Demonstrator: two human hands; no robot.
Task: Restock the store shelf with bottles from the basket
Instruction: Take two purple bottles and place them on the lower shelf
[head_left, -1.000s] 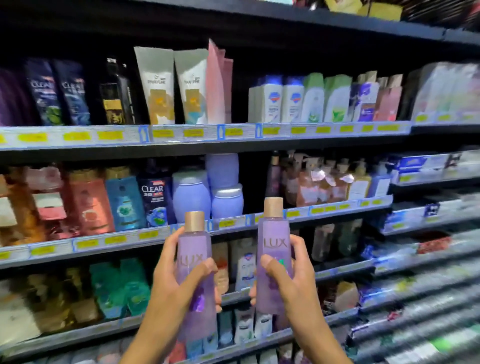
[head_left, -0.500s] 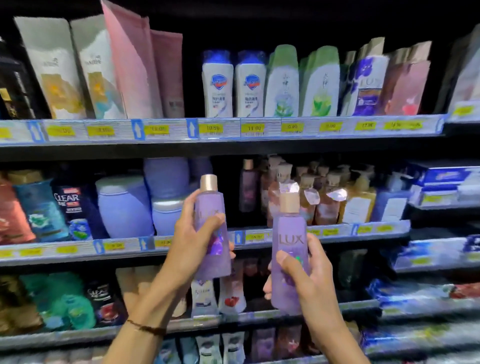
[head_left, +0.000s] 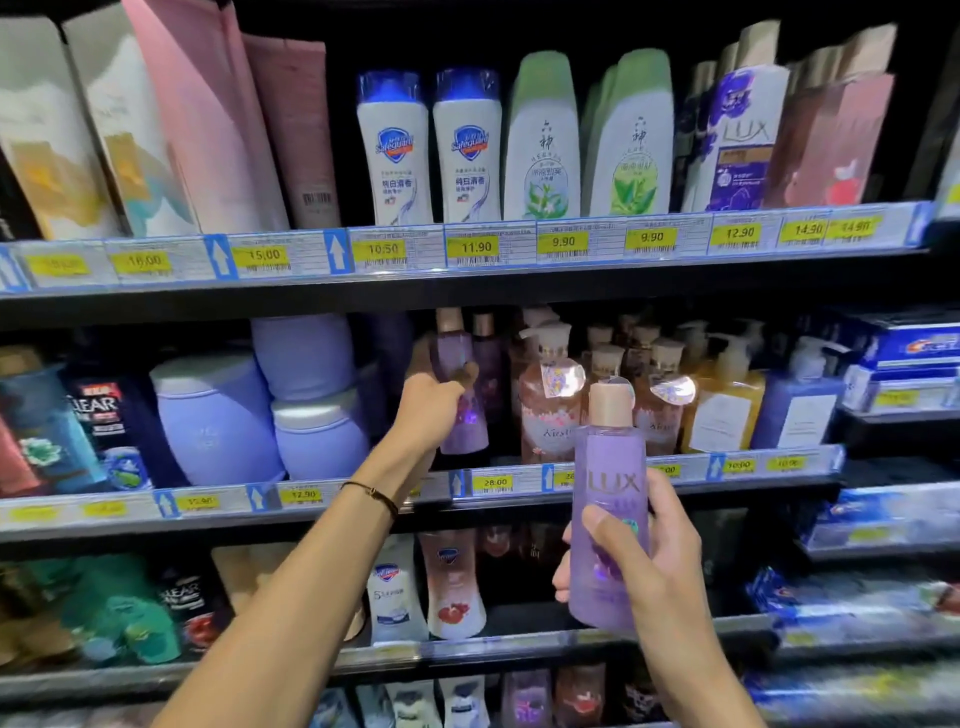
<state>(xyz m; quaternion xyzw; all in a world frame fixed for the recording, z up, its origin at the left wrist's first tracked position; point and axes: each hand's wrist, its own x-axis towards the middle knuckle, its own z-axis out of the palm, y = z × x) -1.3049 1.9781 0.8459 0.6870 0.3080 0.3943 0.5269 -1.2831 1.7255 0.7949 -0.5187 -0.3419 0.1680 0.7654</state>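
My left hand (head_left: 428, 410) reaches into the middle shelf (head_left: 498, 480) and grips a purple Lux bottle (head_left: 460, 379) with a tan cap, held upright in a dark gap beside a darker purple bottle (head_left: 488, 364). Its base sits at or just above the shelf; I cannot tell which. My right hand (head_left: 644, 561) holds a second purple Lux bottle (head_left: 610, 499) upright in front of the shelf edge, lower and nearer to me. The basket is out of view.
Pump bottles (head_left: 550, 400) stand right of the gap, lilac jars (head_left: 218, 415) to its left. The upper shelf (head_left: 467, 249) carries white and green bottles behind yellow price tags. Lower shelves (head_left: 467, 644) hold more bottles.
My left hand has pushed its bottle forward and up into the middle shelf gap. The right hand and its bottle stayed in front. The view came closer to the shelf.
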